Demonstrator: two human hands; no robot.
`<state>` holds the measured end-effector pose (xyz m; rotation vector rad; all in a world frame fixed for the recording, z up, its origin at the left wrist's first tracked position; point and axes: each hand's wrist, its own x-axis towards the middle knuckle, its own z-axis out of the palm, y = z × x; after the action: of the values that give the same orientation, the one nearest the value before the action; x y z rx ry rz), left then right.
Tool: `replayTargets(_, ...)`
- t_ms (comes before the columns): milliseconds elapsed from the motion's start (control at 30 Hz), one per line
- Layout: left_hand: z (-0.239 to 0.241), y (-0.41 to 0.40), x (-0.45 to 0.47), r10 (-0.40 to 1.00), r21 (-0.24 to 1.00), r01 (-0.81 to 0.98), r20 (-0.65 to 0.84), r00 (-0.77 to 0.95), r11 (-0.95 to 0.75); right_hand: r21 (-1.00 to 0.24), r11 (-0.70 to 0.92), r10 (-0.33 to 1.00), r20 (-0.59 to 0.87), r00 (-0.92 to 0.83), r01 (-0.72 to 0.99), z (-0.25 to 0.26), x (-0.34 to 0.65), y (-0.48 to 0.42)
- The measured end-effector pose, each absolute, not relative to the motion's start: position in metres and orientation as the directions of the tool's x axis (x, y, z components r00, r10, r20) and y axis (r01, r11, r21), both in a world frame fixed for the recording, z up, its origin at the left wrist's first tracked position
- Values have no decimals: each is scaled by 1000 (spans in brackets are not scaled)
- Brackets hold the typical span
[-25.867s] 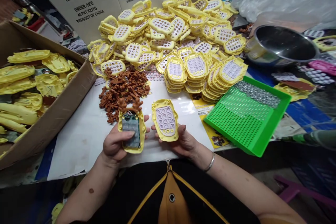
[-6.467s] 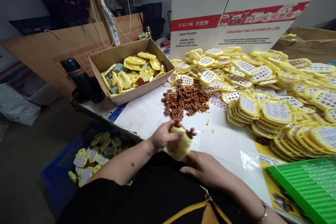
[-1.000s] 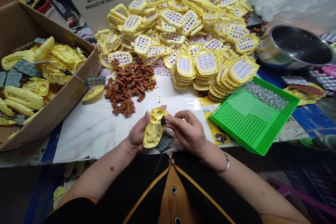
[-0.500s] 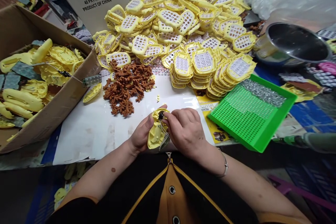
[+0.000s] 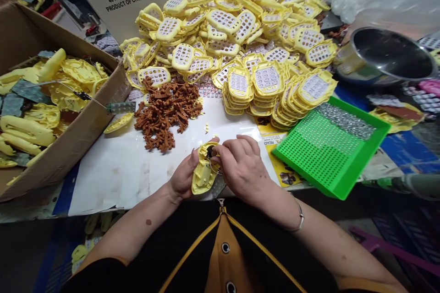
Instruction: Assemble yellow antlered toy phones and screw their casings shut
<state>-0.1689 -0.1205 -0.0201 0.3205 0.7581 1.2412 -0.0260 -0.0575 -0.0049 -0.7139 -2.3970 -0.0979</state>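
Note:
My left hand (image 5: 183,175) is closed around a yellow plastic shell (image 5: 202,176), its hollow inner side facing up. At the shell's far end sits a small round black part (image 5: 210,151) with thin wires. The fingers of my right hand (image 5: 242,165) pinch at this black part, pressed against the shell; the fingertips partly hide it. From the wires a small grey-green circuit board (image 5: 217,187) hangs beside the shell, under my right hand. Beyond my hands lies a heap of brown plastic pieces (image 5: 165,112) on the white board (image 5: 113,174).
A cardboard box (image 5: 85,116) of yellow shells and boards stands left. Yellow covers with white keypads (image 5: 223,25) are piled at the back, some in stacks (image 5: 268,78). To the right are a green tray (image 5: 319,155) of screws (image 5: 343,121) and a metal bowl (image 5: 354,57).
My right hand has shifted slightly at the black part, its fingers lower into the shell. The dangling circuit board has swung a little to the right. My left hand keeps its grip.

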Motion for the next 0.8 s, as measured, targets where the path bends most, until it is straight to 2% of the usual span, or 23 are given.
replayTargets(67, -22, -121, -171, 936, 624, -715, -328, 127, 315, -80, 870, 434, 590, -681, 486, -4, -26, -55)
replayTargets(133, -22, -121, -174, 939, 642, -698, -317, 134, 317, -108, 888, 409, 626, -664, 446, -7, -25, -51)
replayTargets(300, -18, -119, -179, 940, 726, -605, -315, 132, 328, -322, 861, 506, 623, -597, 393, -15, -27, -47)
replayTargets(400, -13, -117, -178, 912, 775, -512, -408, 41, 370, -401, 851, 523, 612, -593, 337, -14, -27, -47)
replayTargets(467, -9, -116, -178, 888, 788, -477, -458, -31, 390, -523, 821, 541, 588, -601, 228, -13, -26, -46)
replayTargets(567, -2, -115, -183, 893, 817, -469, -435, -120, 335, -813, 581, 654, 497, -570, -43, -20, -22, -44)
replayTargets(633, 4, -113, -187, 903, 848, -468, -379, -204, 250, -921, 342, 693, 381, -612, -187, -31, -22, -44)
replayTargets(700, 11, -109, -192, 907, 877, -457, -305, -291, 148, -969, 170, 636, 246, -731, -178, -45, -25, -48)
replayTargets(800, 17, -101, -199, 886, 915, -403, -203, -417, 20, -996, 33, 570, 86, -817, -81, -60, -34, -59)
